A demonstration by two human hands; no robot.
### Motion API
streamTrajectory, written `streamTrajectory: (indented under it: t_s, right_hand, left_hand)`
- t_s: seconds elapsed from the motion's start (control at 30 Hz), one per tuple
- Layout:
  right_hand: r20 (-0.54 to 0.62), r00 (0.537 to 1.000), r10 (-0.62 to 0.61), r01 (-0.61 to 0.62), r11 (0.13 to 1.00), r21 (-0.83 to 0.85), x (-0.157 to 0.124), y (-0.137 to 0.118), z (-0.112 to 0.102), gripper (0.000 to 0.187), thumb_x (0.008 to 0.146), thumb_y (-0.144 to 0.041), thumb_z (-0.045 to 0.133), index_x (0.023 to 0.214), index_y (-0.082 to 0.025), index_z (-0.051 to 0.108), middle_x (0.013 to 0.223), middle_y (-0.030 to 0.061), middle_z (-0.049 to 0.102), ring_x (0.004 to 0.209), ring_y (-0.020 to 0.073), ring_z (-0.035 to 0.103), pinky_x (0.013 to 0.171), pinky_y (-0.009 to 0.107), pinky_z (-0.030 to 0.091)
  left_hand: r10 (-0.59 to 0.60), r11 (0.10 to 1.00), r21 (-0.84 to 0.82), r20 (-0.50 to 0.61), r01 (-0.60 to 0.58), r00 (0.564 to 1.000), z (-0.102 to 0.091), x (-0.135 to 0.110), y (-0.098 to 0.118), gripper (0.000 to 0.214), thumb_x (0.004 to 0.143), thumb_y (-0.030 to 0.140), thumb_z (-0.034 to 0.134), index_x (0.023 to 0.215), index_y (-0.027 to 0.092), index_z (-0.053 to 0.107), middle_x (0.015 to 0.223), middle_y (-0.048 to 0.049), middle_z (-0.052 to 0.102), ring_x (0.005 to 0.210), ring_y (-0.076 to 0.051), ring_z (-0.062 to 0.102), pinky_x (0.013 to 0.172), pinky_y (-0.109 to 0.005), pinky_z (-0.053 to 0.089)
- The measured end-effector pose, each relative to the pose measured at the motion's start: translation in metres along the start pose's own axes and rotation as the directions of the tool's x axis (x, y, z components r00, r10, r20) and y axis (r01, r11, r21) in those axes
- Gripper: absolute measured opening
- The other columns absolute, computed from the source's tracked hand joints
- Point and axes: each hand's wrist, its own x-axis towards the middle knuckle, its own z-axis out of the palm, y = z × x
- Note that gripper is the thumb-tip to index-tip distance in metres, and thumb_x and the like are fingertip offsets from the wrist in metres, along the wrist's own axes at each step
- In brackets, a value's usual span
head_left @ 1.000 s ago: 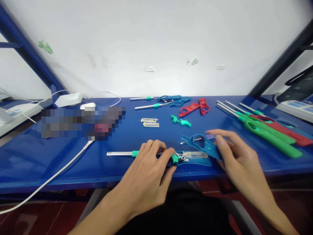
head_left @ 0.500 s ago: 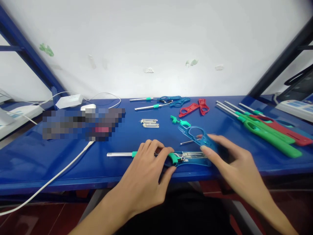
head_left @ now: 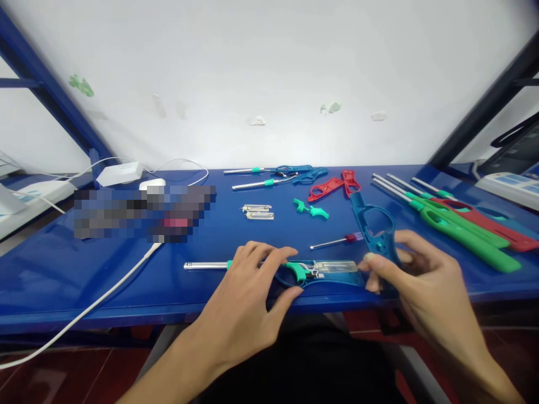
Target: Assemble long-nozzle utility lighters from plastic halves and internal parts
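Observation:
A half-built blue lighter (head_left: 328,273) with a metal tube and a green trigger lies open near the front edge of the blue table (head_left: 63,275). My left hand (head_left: 244,308) rests on it, fingers curled over the tube end and handle loop. My right hand (head_left: 421,275) pinches a loose blue handle shell (head_left: 374,227), tilted up on end just right of the lighter. A thin metal rod with a red tip (head_left: 334,242) lies behind the lighter.
Finished green and red lighters (head_left: 463,224) lie at the right. Red shells (head_left: 337,185), green triggers (head_left: 311,209), clear tubes (head_left: 257,211) and blue lighter parts (head_left: 273,174) sit mid-table. A white cable (head_left: 105,294) and adapter (head_left: 118,172) are at the left.
My right hand has lifted the blue shell off the table and swung it from lying flat to standing up on end, further right. My left hand has stayed on the lighter.

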Motion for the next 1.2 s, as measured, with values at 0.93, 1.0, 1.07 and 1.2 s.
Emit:
streamTrajectory:
  t_s: [0.93,1.0,1.07,1.2]
  right_hand:
    - [0.355,0.809,-0.468,0.584,0.706,-0.400,-0.004,0.008,0.000,0.028,0.095,-0.045,0.076,0.122,-0.039,0.073,0.113,0.0000,0.078,0.104,0.0267,0.071,0.092,0.041,0.055]
    - [0.369,0.788,-0.493,0.615,0.664,-0.425,-0.004,0.007,0.003,0.027,0.096,-0.047,0.074,0.121,-0.036,0.073,0.112,0.0007,0.078,0.105,0.0263,0.070,0.092,0.040,0.055]
    - [0.385,0.767,-0.514,0.642,0.627,-0.442,-0.003,0.005,0.007,0.026,0.098,-0.048,0.072,0.119,-0.033,0.073,0.111,0.0015,0.078,0.104,0.0260,0.070,0.092,0.040,0.055]
    - [0.411,0.737,-0.537,0.676,0.576,-0.460,-0.002,0.005,0.014,0.026,0.100,-0.047,0.068,0.120,-0.031,0.073,0.113,0.0020,0.078,0.106,0.0256,0.070,0.099,0.042,0.053]
  left_hand:
    - [-0.124,0.983,-0.147,-0.104,0.108,0.987,-0.010,-0.008,0.001,0.037,0.105,0.024,0.053,0.142,0.032,0.055,0.132,-0.0034,0.068,0.118,-0.023,0.066,0.101,-0.045,0.056]
    - [-0.098,0.988,-0.133,-0.120,0.082,0.988,-0.014,-0.007,0.000,0.035,0.105,0.022,0.053,0.139,0.030,0.058,0.131,-0.0040,0.068,0.119,-0.023,0.066,0.103,-0.044,0.056]
    - [-0.066,0.993,-0.108,-0.128,0.052,0.990,-0.017,-0.005,-0.002,0.029,0.105,0.021,0.055,0.131,0.027,0.064,0.128,-0.0044,0.069,0.119,-0.023,0.065,0.103,-0.042,0.055]
    - [-0.006,1.000,-0.026,-0.152,0.002,0.988,-0.018,-0.004,-0.010,0.020,0.104,0.020,0.062,0.121,0.025,0.071,0.119,-0.0041,0.071,0.114,-0.023,0.064,0.100,-0.040,0.054]
